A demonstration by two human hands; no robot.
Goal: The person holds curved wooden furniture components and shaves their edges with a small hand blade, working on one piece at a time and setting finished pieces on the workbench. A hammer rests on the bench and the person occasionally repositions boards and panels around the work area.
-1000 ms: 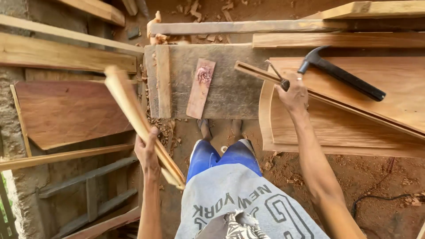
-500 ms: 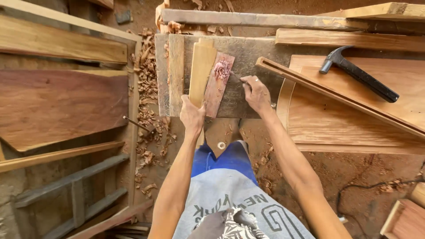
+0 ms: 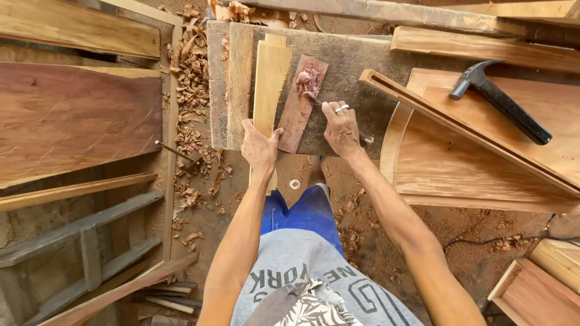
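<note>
Left hand (image 3: 260,148) clamped on pale plank (image 3: 270,81); right hand (image 3: 341,130) curled, seemingly round a tool (image 3: 362,140).

Both arms reach forward and down, hands side by side.

The left hand (image 3: 260,148) lies palm down, thumb spread out to the right, fingers curled over. The right hand (image 3: 341,130) is knuckles up, fingers bent in a loose grip, two rings on one finger; its forearm angles in from lower right.

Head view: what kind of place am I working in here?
Most likely an open-air woodworking yard: a claw hammer lies on sawn boards, wood shavings litter the dirt floor, and a worn plank bench serves as worktop.
</note>
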